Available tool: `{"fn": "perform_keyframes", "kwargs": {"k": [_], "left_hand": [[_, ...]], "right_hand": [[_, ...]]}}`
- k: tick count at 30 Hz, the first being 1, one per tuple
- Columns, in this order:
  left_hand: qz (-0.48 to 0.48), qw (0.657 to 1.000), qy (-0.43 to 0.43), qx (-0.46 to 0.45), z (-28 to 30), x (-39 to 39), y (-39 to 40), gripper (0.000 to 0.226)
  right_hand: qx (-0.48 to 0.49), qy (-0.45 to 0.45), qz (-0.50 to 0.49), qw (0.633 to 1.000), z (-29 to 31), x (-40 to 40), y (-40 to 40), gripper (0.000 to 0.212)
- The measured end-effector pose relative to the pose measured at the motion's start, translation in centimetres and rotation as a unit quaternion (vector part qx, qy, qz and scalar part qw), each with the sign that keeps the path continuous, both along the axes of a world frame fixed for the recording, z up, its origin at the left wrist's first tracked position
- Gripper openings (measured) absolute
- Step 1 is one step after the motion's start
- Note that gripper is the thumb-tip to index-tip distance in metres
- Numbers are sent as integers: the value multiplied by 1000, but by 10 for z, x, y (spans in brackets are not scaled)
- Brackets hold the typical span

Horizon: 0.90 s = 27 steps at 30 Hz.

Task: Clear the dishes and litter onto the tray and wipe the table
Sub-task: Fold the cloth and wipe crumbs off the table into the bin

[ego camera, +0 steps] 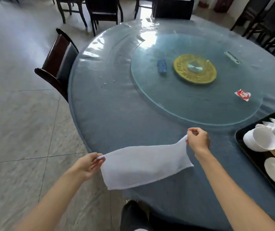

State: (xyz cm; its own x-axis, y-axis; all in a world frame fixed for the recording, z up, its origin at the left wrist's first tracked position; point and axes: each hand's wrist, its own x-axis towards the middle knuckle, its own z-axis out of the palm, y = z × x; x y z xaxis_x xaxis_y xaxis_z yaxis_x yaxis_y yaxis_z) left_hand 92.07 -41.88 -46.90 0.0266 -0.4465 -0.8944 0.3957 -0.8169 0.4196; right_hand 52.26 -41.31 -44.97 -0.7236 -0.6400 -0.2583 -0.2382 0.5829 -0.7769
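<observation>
while both hands stretch a cloth (pixel 143 165), tray (pixel 250 157) with bowls (pixel 260 139)

Restaurant / banquet dining room.
Big round table (pixel 110 114) with blue cloth under clear plastic cover, glass lazy Susan (pixel 191 104) on a gold hub (pixel 194 70). Dark wooden chairs with black padded backs: one (pixel 58 62) tucked at the table's left edge, more (pixel 103 10) at other settings behind. Polished stone-tile floor (pixel 20 90), wide and open. Black serving tray (pixel 257 165) with stacked white dishes (pixel 260 139) on the table's right edge.
</observation>
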Motion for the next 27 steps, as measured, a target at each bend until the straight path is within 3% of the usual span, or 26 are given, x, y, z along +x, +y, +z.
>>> {"fn": "perform_keyframes", "kwargs": {"k": [4,6,7,9,12,16,18,20,27], "left_hand": [[106,992,-30,-56,-26,-3,-53,15],[67,993,-73,-62,-33,-12,-57,23],[9,987,-135,-84,-36,-20,-55,29],[-147,922,-311,-176,-42,-43,-45,39],[-316,794,-423,-300,-60,-90,-33,48],[-419,692,-537,-238,-99,-127,-34,65],[-429,660,-575,-223,-115,-132,-29,68],[-418,644,-605,-212,-123,-133,-27,69],[-391,636,-647,-156,-133,-134,-51,68]], "right_hand": [[15,-88,50,995,-43,0,-79,33],[65,-57,114,990,-57,4,-89,40],[100,-25,168,980,-63,8,-89,40],[128,54,273,952,-79,19,-76,43],[96,181,387,899,-108,37,-50,63],[172,245,427,853,-124,66,-39,74],[173,269,438,840,-134,77,-41,79],[180,279,433,838,-145,86,-45,81],[169,325,411,835,-153,101,-76,90]]}}
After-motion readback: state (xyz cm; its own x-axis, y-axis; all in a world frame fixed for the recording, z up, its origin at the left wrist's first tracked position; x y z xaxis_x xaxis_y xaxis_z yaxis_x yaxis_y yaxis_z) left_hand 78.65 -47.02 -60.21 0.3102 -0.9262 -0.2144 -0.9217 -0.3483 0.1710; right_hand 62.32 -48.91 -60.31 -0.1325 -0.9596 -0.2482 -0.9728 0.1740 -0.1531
